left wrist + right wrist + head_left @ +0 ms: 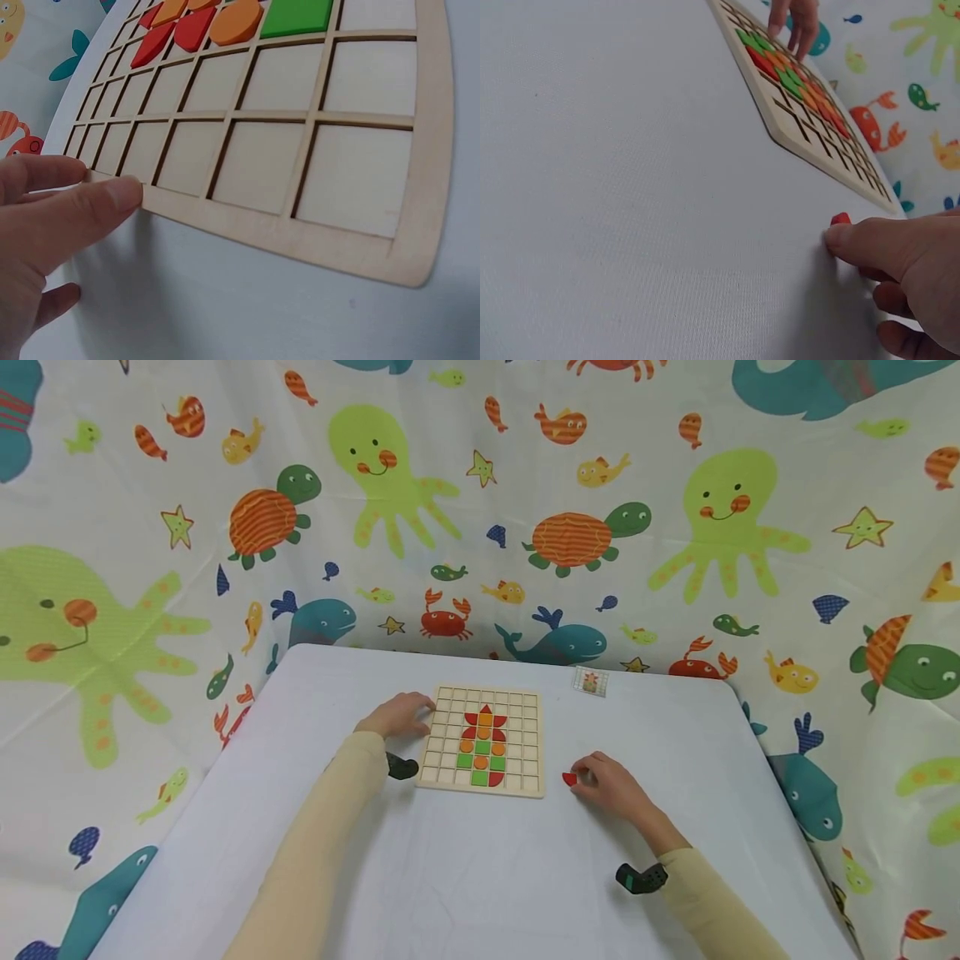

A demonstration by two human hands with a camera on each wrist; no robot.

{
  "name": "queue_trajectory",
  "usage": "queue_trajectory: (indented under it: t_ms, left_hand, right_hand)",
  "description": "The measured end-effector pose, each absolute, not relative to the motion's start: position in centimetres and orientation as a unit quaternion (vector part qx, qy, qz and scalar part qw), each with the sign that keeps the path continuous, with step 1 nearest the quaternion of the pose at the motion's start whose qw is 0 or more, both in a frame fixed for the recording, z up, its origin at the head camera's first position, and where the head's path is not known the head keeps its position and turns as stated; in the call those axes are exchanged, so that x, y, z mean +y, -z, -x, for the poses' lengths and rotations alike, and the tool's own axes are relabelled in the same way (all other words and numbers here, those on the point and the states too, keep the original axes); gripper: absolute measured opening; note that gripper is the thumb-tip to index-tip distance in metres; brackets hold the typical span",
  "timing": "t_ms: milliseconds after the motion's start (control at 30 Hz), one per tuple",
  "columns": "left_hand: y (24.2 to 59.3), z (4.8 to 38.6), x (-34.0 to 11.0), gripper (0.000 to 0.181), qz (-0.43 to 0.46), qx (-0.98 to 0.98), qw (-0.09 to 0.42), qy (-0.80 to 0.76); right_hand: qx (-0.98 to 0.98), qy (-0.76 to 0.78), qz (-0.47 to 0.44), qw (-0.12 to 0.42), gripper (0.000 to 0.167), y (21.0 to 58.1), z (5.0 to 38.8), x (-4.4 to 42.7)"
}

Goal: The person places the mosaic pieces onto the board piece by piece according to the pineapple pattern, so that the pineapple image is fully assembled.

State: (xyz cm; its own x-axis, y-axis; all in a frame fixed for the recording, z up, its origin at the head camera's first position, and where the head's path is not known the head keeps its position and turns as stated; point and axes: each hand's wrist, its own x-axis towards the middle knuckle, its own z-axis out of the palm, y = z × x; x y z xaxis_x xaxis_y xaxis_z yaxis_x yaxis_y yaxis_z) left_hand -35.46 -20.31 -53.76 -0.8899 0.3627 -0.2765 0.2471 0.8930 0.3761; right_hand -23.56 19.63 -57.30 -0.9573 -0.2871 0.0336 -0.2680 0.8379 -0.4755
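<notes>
A square wooden grid board [444,768] lies on the table, with red, orange and green pieces set in some of its cells in a rocket-like pattern. Along the board's left rim, my left hand [397,716] touches the edge with thumb and fingertips, seen closer as the thumb [112,199] against the rim in the left wrist view. To the right of the board, my right hand [607,785] pinches a small red piece [569,779] with a curved edge, just above or on the tabletop. In the right wrist view, fingers partly cover this red piece [841,219].
A small patterned card [590,682] lies near the table's back edge, right of the board. White cloth covers the table [480,877]. Behind it hangs a curtain [480,527] printed with sea animals. A black wrist device [641,878] sits at the right sleeve.
</notes>
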Motion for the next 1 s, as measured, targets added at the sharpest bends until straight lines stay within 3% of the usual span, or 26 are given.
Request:
queue_trajectory:
  t_ms: [133,700,1000]
  left_hand:
    - [53.7,35.5,-20.3,0.049,-0.160,0.957,0.173,-0.169]
    - [54.0,35.4,-20.5,0.050,-0.158,0.958,0.171,-0.167]
    - [54.3,36.2,-20.5,0.050,-0.158,0.958,0.177,-0.162]
  right_hand:
    - [0.957,0.245,0.152,0.035,0.025,57.3,23.7,19.8]
    - [0.962,0.191,0.196,0.010,0.023,57.4,25.4,17.2]
    - [0.954,0.225,0.197,0.018,0.028,56.3,26.1,11.7]
